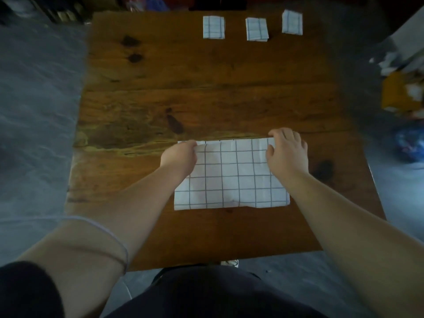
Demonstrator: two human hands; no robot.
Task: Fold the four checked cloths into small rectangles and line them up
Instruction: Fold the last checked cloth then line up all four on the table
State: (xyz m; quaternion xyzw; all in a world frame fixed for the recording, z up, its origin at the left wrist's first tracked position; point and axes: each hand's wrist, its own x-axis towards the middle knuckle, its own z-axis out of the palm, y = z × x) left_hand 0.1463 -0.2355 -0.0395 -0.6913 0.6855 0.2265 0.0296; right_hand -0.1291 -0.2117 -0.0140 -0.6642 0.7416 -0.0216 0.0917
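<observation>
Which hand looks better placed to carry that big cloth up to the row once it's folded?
Probably the right hand: it grips the cloth on the side nearer the folded cloths.

Cloth under hands [231,177]: white, dark grid checks. Three folded cloths [213,27]: white, blue-grey lines. Table [206,92] was brown wood, dark knots.
</observation>
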